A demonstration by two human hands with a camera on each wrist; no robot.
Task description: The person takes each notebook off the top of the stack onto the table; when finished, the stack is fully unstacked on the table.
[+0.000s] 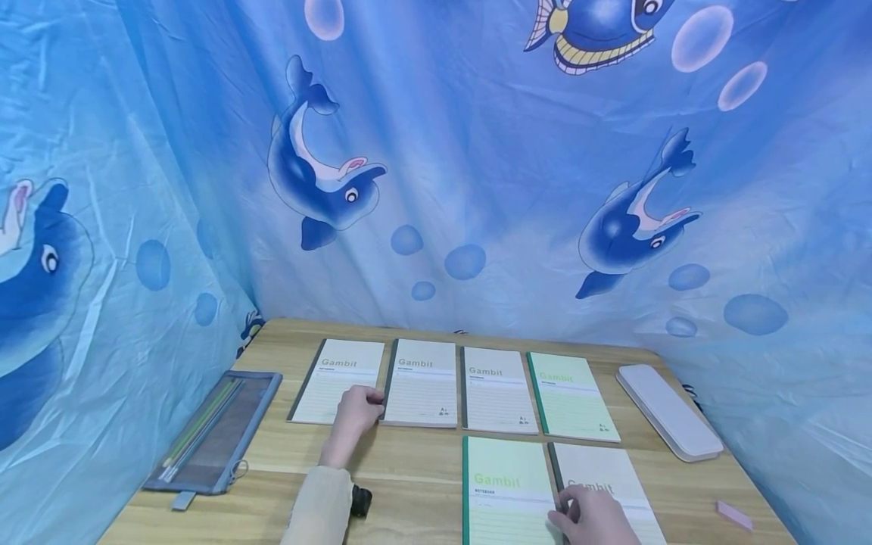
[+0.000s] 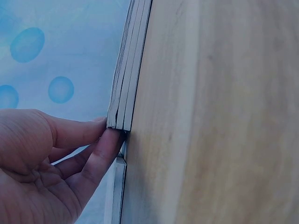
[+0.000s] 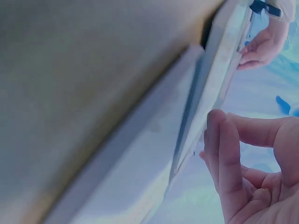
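My left hand [image 1: 357,416] is at the lower left corner of the second notebook [image 1: 422,382] in the back row, a white one with a dark spine. In the left wrist view its thumb lies against the top of that corner and a finger reaches under it, pinching the notebook. To its left lies another white notebook [image 1: 344,371]. My right hand [image 1: 596,518] hovers over the front-row white notebook [image 1: 630,484], by its dark spine. Beside this is a green notebook [image 1: 507,473]. The right wrist view shows thumb and fingertips loosely together, with no held thing visible.
The back row continues with a white notebook [image 1: 497,401] and a green notebook [image 1: 575,401]. A mesh pencil pouch [image 1: 235,431] lies left; a white case [image 1: 668,412] and a pink eraser-like block [image 1: 734,515] lie right. A printed blue curtain [image 1: 436,174] surrounds the wooden table [image 1: 409,484].
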